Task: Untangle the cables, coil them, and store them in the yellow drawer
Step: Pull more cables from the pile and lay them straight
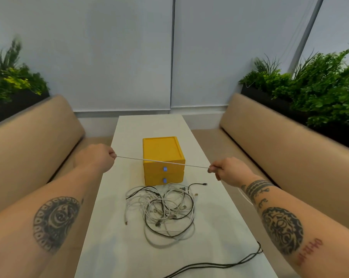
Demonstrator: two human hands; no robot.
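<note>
This looks like a sitting booth in an office lounge or a café. Two long tan padded benches face each other, the left bench [39, 133] and the right bench [269, 133]. A long, narrow white table [149, 125] runs between them. Behind the top of each bench is a black planter box, the left planter [19, 105] and the right planter [265, 99]. Both are full of green leafy plants [320, 87]. At the far end are two tall pale roller blinds [109, 57], pulled down side by side to a low white ledge [101, 114]. A grey slanted pole [306, 37] goes up at the right side.
</note>
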